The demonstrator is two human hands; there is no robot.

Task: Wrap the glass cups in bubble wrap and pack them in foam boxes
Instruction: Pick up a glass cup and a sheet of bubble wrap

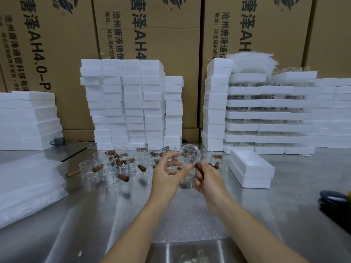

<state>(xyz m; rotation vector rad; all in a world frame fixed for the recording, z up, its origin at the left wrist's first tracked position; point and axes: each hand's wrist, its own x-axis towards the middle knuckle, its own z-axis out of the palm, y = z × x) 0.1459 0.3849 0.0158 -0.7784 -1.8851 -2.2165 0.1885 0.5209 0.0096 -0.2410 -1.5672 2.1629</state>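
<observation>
My right hand [208, 180] grips the brown wooden handle of a clear glass cup [189, 155], held tilted above the table with its mouth facing me. My left hand [167, 174] is just left of the cup, fingers spread, fingertips near its wall, holding nothing. Several more glass cups with wooden handles [114, 167] stand and lie on the steel table behind my hands. A sheet of bubble wrap [190, 224] lies flat on the table under my forearms. A closed white foam box [250, 168] sits to the right of the cups.
Tall stacks of white foam boxes [131, 103] rise behind the cups, with more at the left [28, 120] and right [275, 114]. Cardboard cartons [148, 25] form the back wall. A pile of bubble wrap sheets [24, 186] lies at left. A black object [334, 200] sits at the right edge.
</observation>
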